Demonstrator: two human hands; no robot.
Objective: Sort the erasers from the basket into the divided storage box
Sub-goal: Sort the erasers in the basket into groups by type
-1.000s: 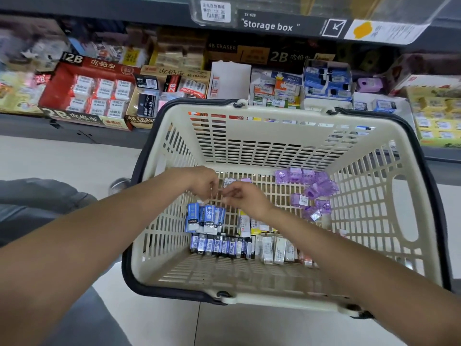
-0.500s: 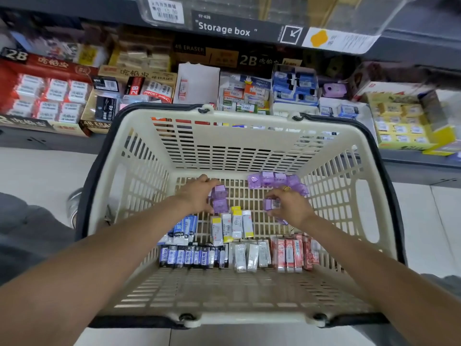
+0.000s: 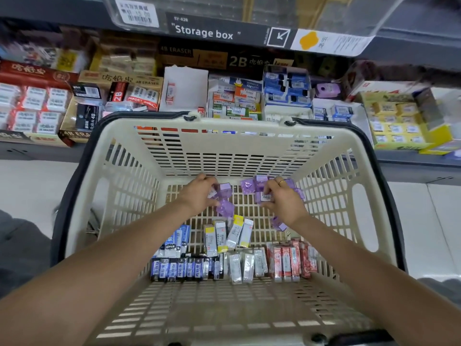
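Both hands, left hand [image 3: 199, 193] and right hand [image 3: 282, 201], each grip purple erasers [image 3: 225, 207] in the basket [image 3: 324, 221], probably gathering 1 colour together.

The basket [image 3: 119, 186] is open on top, so a hand can drop straight in. Its slatted walls close off every side. Packed erasers [image 3: 224, 260] cover the near floor and purple erasers [image 3: 225, 207] the far middle; bare floor shows at the far left corner. A clear storage box [image 3: 249, 11] overhangs the shelf [image 3: 174, 91] beyond
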